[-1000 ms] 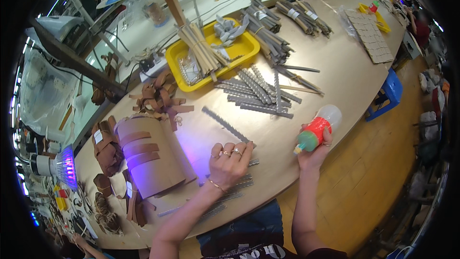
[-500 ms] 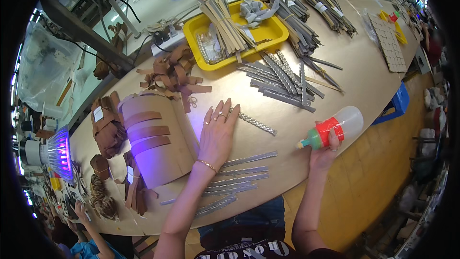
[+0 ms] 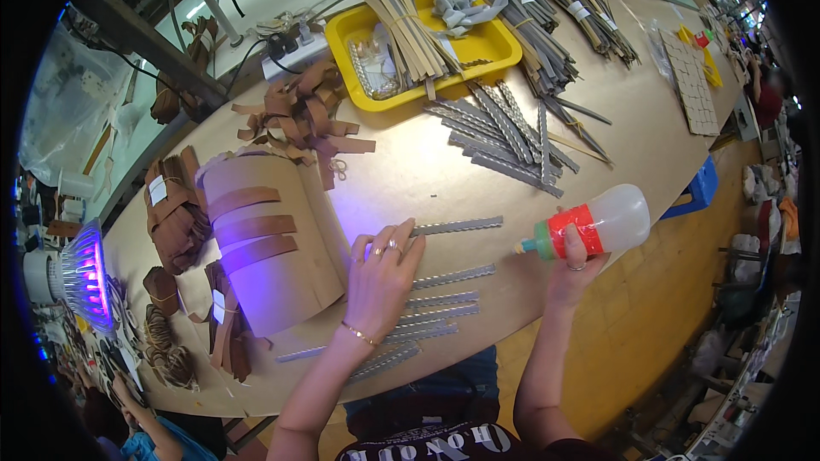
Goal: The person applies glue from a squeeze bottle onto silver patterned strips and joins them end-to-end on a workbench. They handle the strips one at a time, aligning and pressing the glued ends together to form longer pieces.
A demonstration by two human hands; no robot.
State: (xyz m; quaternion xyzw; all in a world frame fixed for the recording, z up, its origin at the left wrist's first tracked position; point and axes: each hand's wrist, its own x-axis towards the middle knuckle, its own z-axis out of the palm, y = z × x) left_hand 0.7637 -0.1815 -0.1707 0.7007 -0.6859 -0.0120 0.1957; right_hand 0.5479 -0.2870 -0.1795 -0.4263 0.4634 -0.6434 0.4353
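Note:
My left hand (image 3: 383, 271) is on the table with bent fingers, its fingertips on the near end of a grey strip with a silver braided edge (image 3: 461, 225). The strip lies flat and points to the right. My right hand (image 3: 571, 277) is wrapped round a translucent squeeze bottle (image 3: 622, 215) with a red band and green cap. The bottle is held on its side above the table edge, nozzle toward the left. Several similar strips (image 3: 444, 277) lie in a row below the left hand, partly hidden by my forearm.
A brown cylinder (image 3: 307, 282) carrying brown strips stands left, beside a glowing purple lamp (image 3: 85, 277). Brown strips (image 3: 295, 111) are heaped behind it. Farther back are a yellow tray (image 3: 367, 105), a pile of braided strips (image 3: 504, 141) and bundled grey strips (image 3: 538, 43). Another person's arm shows at lower left.
The strip at my left fingertips has turned from its silver braided face to its grey side. My left hand has moved slightly down with its fingers more bent. The bottle has shifted slightly.

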